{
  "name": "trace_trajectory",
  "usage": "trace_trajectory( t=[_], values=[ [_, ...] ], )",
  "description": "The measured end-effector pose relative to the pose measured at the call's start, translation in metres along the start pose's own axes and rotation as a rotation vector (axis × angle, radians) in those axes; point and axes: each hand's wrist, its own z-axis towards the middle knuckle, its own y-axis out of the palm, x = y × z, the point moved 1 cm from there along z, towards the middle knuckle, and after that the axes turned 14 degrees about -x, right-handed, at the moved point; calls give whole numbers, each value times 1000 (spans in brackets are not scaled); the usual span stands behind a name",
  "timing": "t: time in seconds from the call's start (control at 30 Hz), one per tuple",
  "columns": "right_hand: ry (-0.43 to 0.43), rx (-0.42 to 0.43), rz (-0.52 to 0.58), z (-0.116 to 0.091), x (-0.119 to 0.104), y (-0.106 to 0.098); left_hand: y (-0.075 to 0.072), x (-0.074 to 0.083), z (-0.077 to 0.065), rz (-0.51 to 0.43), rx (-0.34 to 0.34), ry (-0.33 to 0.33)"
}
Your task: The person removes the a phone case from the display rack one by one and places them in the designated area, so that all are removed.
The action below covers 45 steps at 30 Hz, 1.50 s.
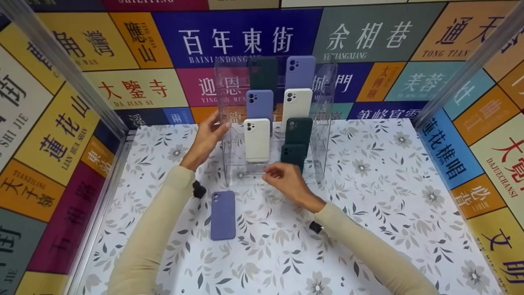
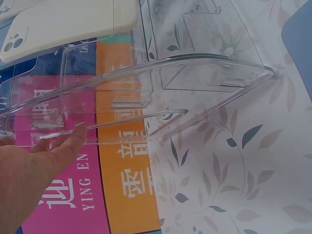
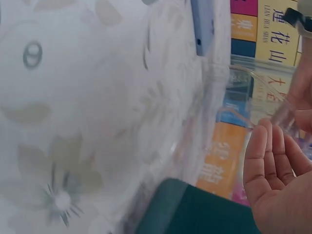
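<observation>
Left hand (image 1: 206,138), half spread, touches clear stand (image 1: 234,151); right hand (image 1: 290,182) loosely curled.

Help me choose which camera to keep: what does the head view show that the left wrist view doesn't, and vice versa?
Only the head view: the right hand, both sleeves and the dark green phone cases.
Only the left wrist view: a close, side-on look at the edge of the clear stand.
Both: the left hand beside that stand, a white phone case, floral tabletop and lettered wall.
</observation>
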Motion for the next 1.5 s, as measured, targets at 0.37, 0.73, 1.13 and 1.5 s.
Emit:
trace_trajectory(
  t=[0.37, 0.73, 1.13, 1.5],
  values=[
    [-88, 78, -31, -14, -14, -51, 6, 1, 5, 20, -19, 15],
    [-115, 90, -88, -16, -18, -88, 6, -1, 4, 36, -1, 41],
    [-88, 114, -178, -14, -14, -114, 7, -5, 0, 37, 28, 74],
    [-16, 56, -213, -14, 0, -120, 6, -4, 1, 53, 45, 80]
  ],
)
